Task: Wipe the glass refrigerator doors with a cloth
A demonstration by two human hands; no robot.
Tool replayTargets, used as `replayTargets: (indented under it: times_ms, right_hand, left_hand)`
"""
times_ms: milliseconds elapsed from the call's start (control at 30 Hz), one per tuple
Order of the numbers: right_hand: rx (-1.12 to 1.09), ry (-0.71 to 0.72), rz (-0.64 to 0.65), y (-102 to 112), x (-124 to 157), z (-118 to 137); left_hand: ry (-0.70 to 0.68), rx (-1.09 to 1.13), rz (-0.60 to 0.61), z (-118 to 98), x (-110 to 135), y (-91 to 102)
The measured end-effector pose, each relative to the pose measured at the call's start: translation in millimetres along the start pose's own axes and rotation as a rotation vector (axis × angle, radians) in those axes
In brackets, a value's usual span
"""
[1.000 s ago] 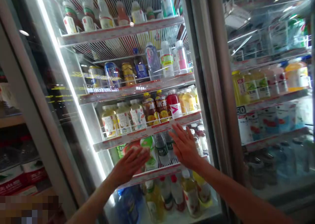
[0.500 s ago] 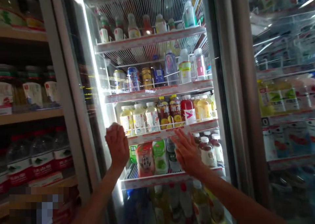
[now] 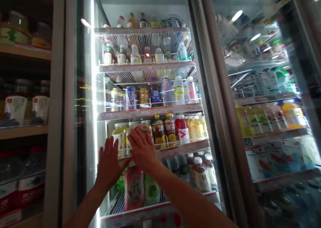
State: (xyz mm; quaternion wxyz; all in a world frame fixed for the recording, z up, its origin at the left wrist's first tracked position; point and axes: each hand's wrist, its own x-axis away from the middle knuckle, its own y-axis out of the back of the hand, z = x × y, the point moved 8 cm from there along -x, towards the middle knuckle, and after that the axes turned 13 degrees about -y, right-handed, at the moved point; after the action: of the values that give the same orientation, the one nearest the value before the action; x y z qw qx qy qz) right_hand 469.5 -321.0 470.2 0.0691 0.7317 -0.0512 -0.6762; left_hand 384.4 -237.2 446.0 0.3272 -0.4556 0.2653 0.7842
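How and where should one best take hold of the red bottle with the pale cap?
Probably the red bottle's upper body, below the pale cap, from the front: it stands upright with neighbouring bottles at both sides. Reflections suggest glass before it.

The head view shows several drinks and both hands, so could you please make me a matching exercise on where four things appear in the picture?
Column one:
1. left hand
2. blue can
3. right hand
4. red bottle

Column two:
A. just right of the yellow-capped bottles
B. nearest of the four to the light strip
C. just left of the yellow-capped bottles
D. just left of the gold can

Right pairs: 1-B, 2-D, 3-C, 4-A
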Motion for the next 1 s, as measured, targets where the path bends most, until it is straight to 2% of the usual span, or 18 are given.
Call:
replayTargets:
  times_ms: [33, 100, 233, 300, 333, 367, 467, 533, 600, 700, 733, 767, 800, 867, 900, 933, 967, 1000]
  right_hand:
    - [0.061, 0.000, -0.017, 4.6, -0.6, -8.6]
    - [0.157, -0.051, -0.075, 29.1, -2.5, -44.3]
    - [0.330, -0.263, -0.259, 108.7, -13.3, -151.3]
    - [0.341, -0.395, -0.433, 138.6, -18.2, -181.6]
    - [0.314, -0.402, -0.471, 140.5, -21.0, -181.5]
    - [0.280, -0.362, -0.462, 133.5, -24.7, -171.7]
    - [0.221, -0.067, -0.261, 87.7, -32.2, -113.3]
    - [0.243, 0.050, -0.132, 70.4, -33.7, -94.2]
    - [0.287, -0.026, -0.136, 81.3, -41.7, -109.7]
    - [0.300, -0.380, -0.345, 120.7, -54.6, -157.3]
    - [0.288, -0.426, -0.385, 125.5, -56.7, -161.7]
    - [0.275, -0.394, -0.383, 123.4, -59.3, -156.9]
    - [0.266, -0.286, -0.331, 115.0, -62.0, -144.2]
    - [0.265, 0.022, -0.144, 91.2, -62.5, -112.5]
    - [0.278, 0.123, -0.062, 84.1, -62.1, -104.7]
    - [0.298, 0.151, -0.019, 83.7, -65.4, -105.7]
    - [0.318, 0.096, -0.027, 90.5, -73.8, -115.3]
    - [0.332, -0.028, -0.087, 103.4, -85.5, -131.0]
  left_hand:
    - [0.056, -0.029, -0.007, 9.1, 4.1, 3.4]
    - [0.132, -0.061, -0.012, 19.3, 7.9, 7.9]
    - [0.109, -0.083, 0.007, 16.4, 5.3, 6.6]
    - [0.109, -0.101, 0.011, 15.2, 4.8, 4.5]
    - [0.115, -0.107, 0.013, 15.3, 5.1, 3.7]
    - [0.122, -0.112, 0.015, 15.7, 5.8, 3.2]
    - [0.130, -0.121, 0.038, 18.9, 9.0, 4.3]
    - [0.114, -0.129, 0.067, 22.4, 10.0, 7.8]
    - [0.075, -0.134, 0.082, 26.0, 5.8, 14.8]
    - [0.061, -0.130, 0.028, 34.8, -14.3, 30.7]
    - [0.083, -0.129, 0.004, 39.3, -23.9, 35.2]
    - [0.119, -0.129, -0.009, 44.8, -33.6, 37.9]
    - [0.161, -0.129, -0.009, 50.4, -42.7, 38.5]
    - [0.260, -0.128, 0.026, 62.3, -55.4, 34.7]
    - [0.302, -0.128, 0.050, 67.4, -58.4, 31.5]
    - [0.329, -0.128, 0.071, 71.1, -59.6, 28.1]
    - [0.341, -0.128, 0.086, 73.6, -59.3, 25.3]
    - [0.340, -0.130, 0.091, 75.0, -58.2, 23.3]
